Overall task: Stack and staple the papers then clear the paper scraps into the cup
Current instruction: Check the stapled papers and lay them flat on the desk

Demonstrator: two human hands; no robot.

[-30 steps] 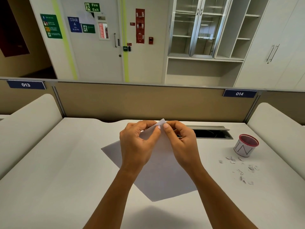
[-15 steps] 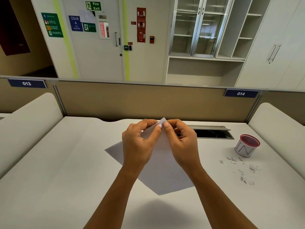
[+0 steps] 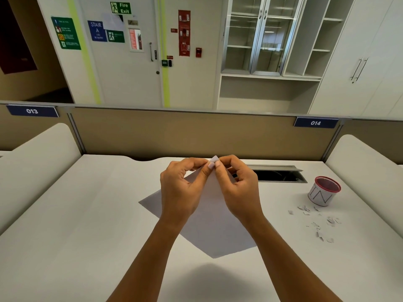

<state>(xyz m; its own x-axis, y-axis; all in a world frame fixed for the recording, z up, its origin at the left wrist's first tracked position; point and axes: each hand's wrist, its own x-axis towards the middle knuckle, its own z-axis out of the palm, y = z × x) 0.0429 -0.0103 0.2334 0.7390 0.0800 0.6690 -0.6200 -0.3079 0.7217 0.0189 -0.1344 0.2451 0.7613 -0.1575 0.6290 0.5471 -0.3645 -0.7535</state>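
Observation:
White papers (image 3: 214, 232) hang tilted above the middle of the white desk (image 3: 87, 225), turned like a diamond with the low corner toward me. My left hand (image 3: 183, 192) and my right hand (image 3: 237, 190) both pinch the far top corner between thumb and forefinger, fingertips touching. Small paper scraps (image 3: 316, 223) lie scattered on the desk at the right. Just beyond them stands a white cup (image 3: 323, 194) with a red rim and black lettering. No stapler is in view.
An open cable slot (image 3: 279, 175) is cut into the desk behind my right hand. A beige partition (image 3: 196, 134) closes the far edge. Low white side dividers (image 3: 41, 153) rise at the left and at the right (image 3: 368, 162).
The papers have lifted a little, and both hands have crept nearer the corner tip. My head view has drifted slightly.

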